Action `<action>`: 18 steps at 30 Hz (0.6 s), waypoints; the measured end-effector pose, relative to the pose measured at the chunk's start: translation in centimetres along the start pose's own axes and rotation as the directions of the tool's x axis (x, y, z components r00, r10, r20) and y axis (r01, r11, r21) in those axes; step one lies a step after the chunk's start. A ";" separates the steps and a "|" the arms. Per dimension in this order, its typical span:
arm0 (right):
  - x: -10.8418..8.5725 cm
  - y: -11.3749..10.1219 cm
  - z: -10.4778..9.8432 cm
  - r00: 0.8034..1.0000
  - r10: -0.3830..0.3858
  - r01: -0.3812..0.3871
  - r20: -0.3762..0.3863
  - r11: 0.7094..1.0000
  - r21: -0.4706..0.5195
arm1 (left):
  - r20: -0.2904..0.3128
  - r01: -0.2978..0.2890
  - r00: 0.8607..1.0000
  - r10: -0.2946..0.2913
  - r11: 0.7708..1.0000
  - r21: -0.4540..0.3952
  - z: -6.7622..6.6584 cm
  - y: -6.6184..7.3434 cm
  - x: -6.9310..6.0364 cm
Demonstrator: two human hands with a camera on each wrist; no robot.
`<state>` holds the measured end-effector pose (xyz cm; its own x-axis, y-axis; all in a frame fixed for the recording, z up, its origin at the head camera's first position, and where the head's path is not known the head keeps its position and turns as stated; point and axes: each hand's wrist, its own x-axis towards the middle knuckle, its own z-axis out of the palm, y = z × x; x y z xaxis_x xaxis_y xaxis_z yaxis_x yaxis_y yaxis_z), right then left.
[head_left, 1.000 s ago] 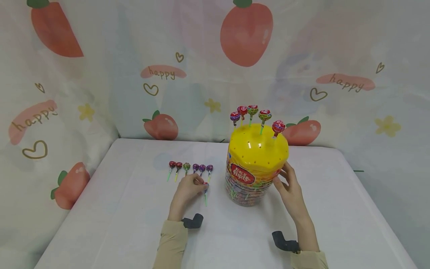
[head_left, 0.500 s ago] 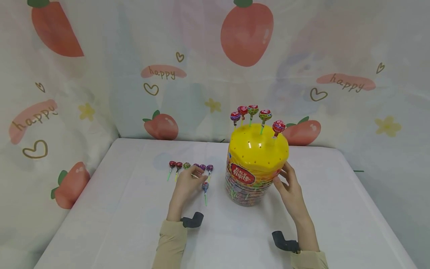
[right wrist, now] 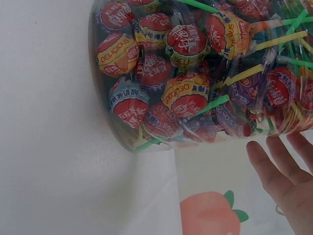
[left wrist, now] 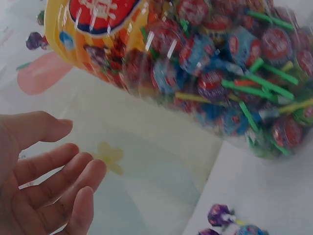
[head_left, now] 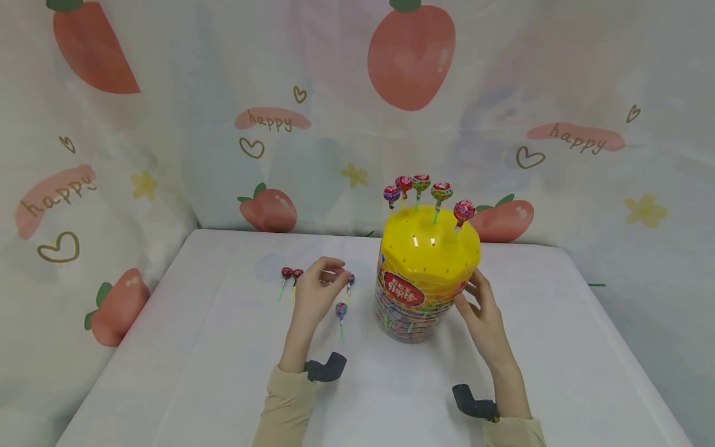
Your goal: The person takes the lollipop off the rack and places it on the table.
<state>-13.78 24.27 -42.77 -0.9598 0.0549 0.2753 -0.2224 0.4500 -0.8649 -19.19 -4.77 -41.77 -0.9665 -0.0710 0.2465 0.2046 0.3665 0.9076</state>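
Observation:
In the head view my left hand (head_left: 318, 288) hovers over the row of lollipops, fingers loosely bent. The left wrist view shows nothing between its thumb and fingers. At the row's left end lie two red lollipops (head_left: 287, 272); a purple lollipop (head_left: 350, 279) shows at the right end, and the hand hides most of those between. A single blue-wrapped lollipop (head_left: 341, 309) lies nearer me. My right hand (head_left: 486, 316) touches the right side of a large clear jar (head_left: 413, 316) packed with lollipops. Several lollipops (head_left: 441, 191) stand upright in the holes of its yellow lid (head_left: 430, 248).
The white-covered table (head_left: 195, 347) reaches back to a curtain (head_left: 324, 62) printed with fruit, hearts and words. A black wrist mount (head_left: 475, 402) sits on the right forearm, and another black mount (head_left: 326, 367) on the left.
My left hand has left the blue-wrapped lollipop, which stays on the table, and has risen and moved away over the row. The right hand and jar have stayed put.

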 end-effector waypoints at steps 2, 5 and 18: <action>0.0 0.0 0.0 1.000 0.004 -0.004 0.002 1.000 -0.003 | -0.020 -0.030 0.999 0.029 0.999 -0.033 0.1 0.5 0.1; 0.0 -0.1 0.0 1.000 0.012 -0.012 0.002 1.000 -0.003 | -0.044 -0.057 0.998 0.053 0.995 -0.080 0.3 1.2 0.4; -0.1 0.0 0.0 1.000 0.002 -0.002 -0.001 1.000 -0.008 | -0.092 -0.180 0.982 0.165 0.968 -0.177 0.8 3.9 2.5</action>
<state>-13.65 24.28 -42.74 -0.9599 0.0570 0.2745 -0.2193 0.4573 -0.8619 -20.89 -2.81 -37.88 -0.9009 -0.0947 0.4237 0.3991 0.2032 0.8941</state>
